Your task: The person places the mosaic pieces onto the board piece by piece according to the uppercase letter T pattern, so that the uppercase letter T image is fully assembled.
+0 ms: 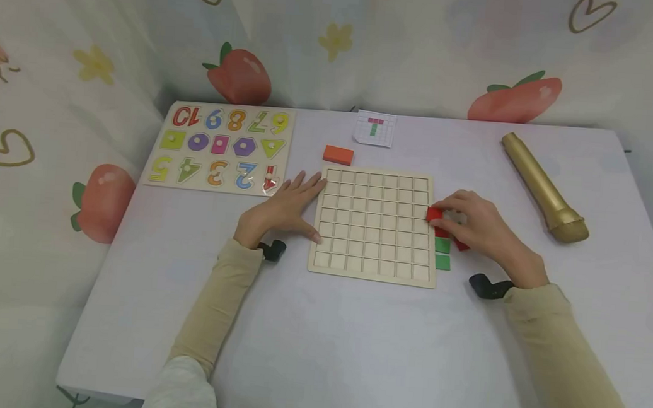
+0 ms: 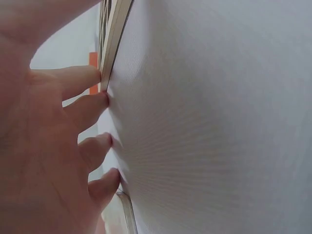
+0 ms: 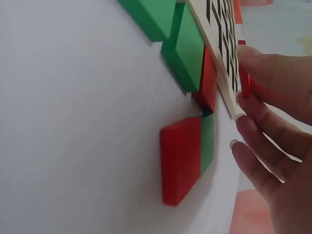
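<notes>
A pale wooden board with a grid of square cells (image 1: 375, 225) lies in the middle of the white table. My left hand (image 1: 285, 209) has its fingers spread, with thumb and fingertips at the board's left edge. Over the right edge, my right hand (image 1: 479, 230) pinches a small red square tile (image 3: 244, 73) between thumb and finger. Below that hand, green tiles (image 1: 443, 245) lie along the board's right side. Another red tile (image 3: 181, 161) rests beside a green one (image 3: 207, 141), and a further red tile (image 3: 207, 85) sits close to the board's edge.
Behind the board are an orange-red block (image 1: 338, 155) and a gridded card with a pink and green T pattern (image 1: 374, 129). A number and shape puzzle (image 1: 201, 156) occupies the back left. At right lies a gold tube with a wider end (image 1: 538, 181).
</notes>
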Demonstrator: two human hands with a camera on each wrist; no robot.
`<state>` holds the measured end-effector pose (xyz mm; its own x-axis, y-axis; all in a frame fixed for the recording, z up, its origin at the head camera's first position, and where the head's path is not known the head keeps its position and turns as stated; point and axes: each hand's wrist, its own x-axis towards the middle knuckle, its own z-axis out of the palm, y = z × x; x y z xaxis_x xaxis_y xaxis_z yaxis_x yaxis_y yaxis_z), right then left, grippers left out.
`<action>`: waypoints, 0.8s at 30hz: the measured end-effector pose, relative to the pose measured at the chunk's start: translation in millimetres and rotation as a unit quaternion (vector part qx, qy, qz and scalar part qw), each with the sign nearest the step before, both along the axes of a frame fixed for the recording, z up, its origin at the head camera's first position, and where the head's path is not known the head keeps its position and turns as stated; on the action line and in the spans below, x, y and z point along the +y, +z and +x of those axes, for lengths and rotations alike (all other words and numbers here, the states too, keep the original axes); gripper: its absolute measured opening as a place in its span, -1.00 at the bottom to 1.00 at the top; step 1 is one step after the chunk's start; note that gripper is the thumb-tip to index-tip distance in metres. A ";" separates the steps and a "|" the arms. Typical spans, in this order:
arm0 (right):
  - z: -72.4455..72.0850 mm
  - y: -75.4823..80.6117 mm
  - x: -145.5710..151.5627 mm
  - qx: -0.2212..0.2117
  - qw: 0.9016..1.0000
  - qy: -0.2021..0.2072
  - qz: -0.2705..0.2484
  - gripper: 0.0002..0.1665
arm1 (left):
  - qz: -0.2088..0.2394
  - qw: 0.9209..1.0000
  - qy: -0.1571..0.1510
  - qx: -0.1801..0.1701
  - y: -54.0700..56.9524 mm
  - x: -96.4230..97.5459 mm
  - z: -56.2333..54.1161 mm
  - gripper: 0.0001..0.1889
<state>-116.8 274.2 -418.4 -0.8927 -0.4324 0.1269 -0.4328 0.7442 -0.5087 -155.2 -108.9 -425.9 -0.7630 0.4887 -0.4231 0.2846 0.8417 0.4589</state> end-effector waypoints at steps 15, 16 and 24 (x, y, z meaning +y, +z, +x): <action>-22.8 -8.0 -28.1 -0.011 1.000 -0.001 -0.027 -0.64 | -0.001 1.000 0.004 0.001 -2.3 -0.9 -0.9 0.35; -24.3 -8.6 -30.0 -0.011 1.000 0.002 -0.030 -0.65 | 0.000 1.000 0.004 0.000 -2.4 -0.8 -0.9 0.35; -33.9 -3.4 -46.8 -0.029 0.999 0.005 -0.025 -0.64 | 0.000 1.000 0.006 0.000 -2.9 -0.2 -0.8 0.35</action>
<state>-150.7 227.4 -421.8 -0.8949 -0.4359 0.0958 -0.4085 0.7134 -0.5694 -156.0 -109.2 -428.8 -0.7687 0.4798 -0.4229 0.2744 0.8447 0.4596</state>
